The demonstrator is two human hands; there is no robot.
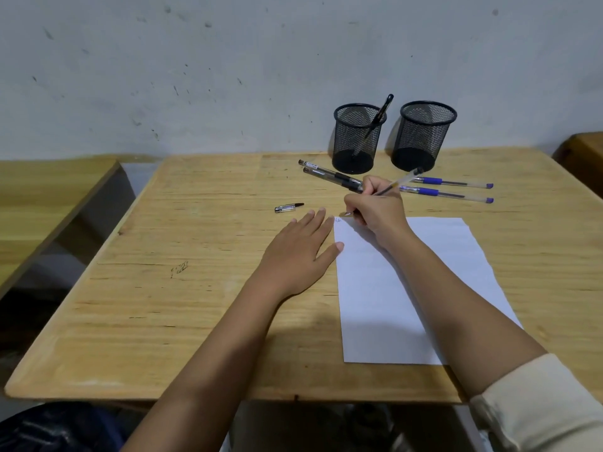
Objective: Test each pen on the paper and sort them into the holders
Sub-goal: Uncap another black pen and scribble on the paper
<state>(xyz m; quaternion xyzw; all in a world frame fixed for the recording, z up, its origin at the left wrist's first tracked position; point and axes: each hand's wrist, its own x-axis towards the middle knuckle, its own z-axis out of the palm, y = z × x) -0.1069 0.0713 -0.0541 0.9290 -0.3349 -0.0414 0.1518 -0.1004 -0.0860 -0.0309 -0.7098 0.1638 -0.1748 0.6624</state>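
Observation:
My right hand (375, 208) grips a clear pen (403, 180) with its tip down on the top left corner of the white paper (424, 288), where a small scribble shows. My left hand (301, 251) lies flat, fingers spread, thumb on the paper's left edge. A loose pen cap (288, 207) lies left of my hands. Two black-grip pens (329, 173) lie before the left mesh holder (357, 138), which has one pen standing in it. Two blue-grip pens (450, 187) lie in front of the right mesh holder (424, 135), which looks empty.
Everything rests on a wooden desk (195, 288) pushed against a marked white wall. Another wooden desk (39, 197) stands to the left across a gap, and a piece of brown furniture (584, 151) sits at the far right.

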